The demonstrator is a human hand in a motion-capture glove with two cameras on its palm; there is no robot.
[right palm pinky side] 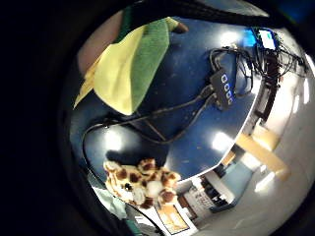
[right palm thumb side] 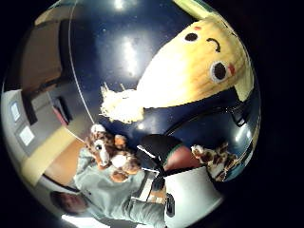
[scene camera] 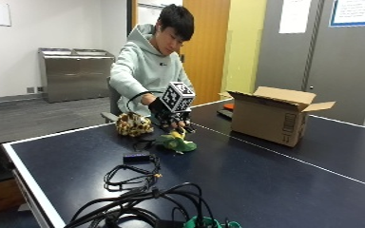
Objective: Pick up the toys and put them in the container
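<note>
Black cables [scene camera: 138, 190] lay nearest. Gloved right hand [scene camera: 170, 116] hovered over corn toy [scene camera: 176, 141]; finger state could not be told. Giraffe toy [scene camera: 134, 125] beside; cardboard box [scene camera: 272, 116] well apart.

This looks like an office or institutional building's common room, used here as a makeshift recording lab. The worktop [scene camera: 245, 175] is a dark blue table-tennis table with white edge and centre lines, filling the lower half of the outside view. In the upper right of the frame, paper notices [scene camera: 294, 15] hang on a grey wall beside a plain wooden door [scene camera: 206, 47] and a yellow panel. At the upper left, stainless steel waste bins [scene camera: 75, 73] stand against a white wall on grey carpet. A tangle of black cables [scene camera: 138, 199] with a small hub lies at the lower centre of the worktop, and a brown cardboard box [scene camera: 268, 116] sits at right.
</note>
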